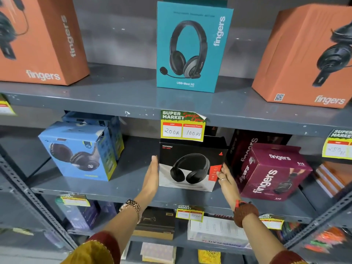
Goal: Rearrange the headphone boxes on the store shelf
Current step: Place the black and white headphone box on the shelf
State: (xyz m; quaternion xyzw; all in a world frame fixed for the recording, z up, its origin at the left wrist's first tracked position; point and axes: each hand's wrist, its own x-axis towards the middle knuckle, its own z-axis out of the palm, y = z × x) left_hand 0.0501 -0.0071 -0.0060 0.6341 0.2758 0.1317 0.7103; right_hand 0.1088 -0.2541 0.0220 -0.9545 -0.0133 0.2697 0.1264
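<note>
Two hands flanked the black Rockerz box (190, 164), probably squaring it: left hand (151, 176) flat, fingers straight, against its left side, right hand (224, 175) curled round its right edge.

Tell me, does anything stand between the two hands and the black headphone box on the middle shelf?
Nothing visible does. The left hand lies flat against the left side of the black headphone box and the right hand grips its right edge. The price tag hangs over its top only.

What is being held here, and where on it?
The black headphone box: left hand flat against its left side, right hand gripping its right edge.
</note>
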